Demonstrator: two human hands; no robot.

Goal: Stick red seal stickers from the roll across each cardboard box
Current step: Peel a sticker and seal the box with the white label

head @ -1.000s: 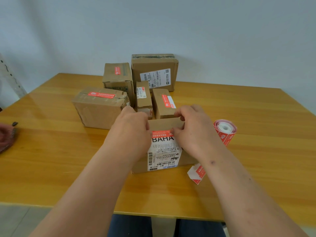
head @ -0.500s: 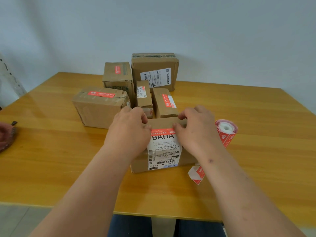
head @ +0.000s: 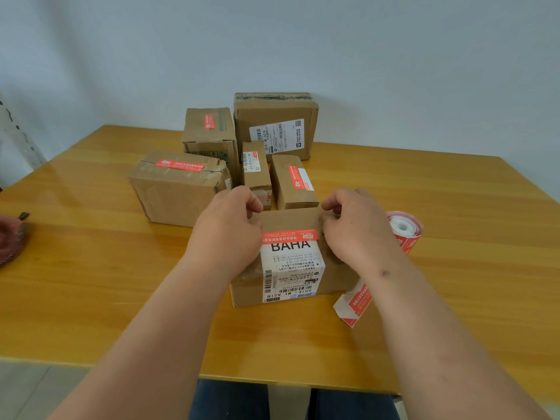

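The nearest cardboard box (head: 288,219) lies in front of me with a white shipping label reading "BAHA". A red seal sticker (head: 291,236) runs across its top, just above the label. My left hand (head: 227,225) grips the box's far left corner with curled fingers. My right hand (head: 354,225) grips the far right corner the same way. The red sticker roll (head: 404,230) stands on end just right of my right hand. A loose strip of red and white backing (head: 354,304) lies by the box's near right corner.
Several more boxes stand behind on the wooden table (head: 454,237): a wide one (head: 175,189) at left, a tall one (head: 209,131), a large one (head: 275,116) against the wall, two small ones (head: 256,174) (head: 292,183). A reddish-brown object (head: 9,241) sits at the left edge.
Both hands slid outward from the sticker's ends to the box's far corners, and the whole sticker now shows flat on the box.
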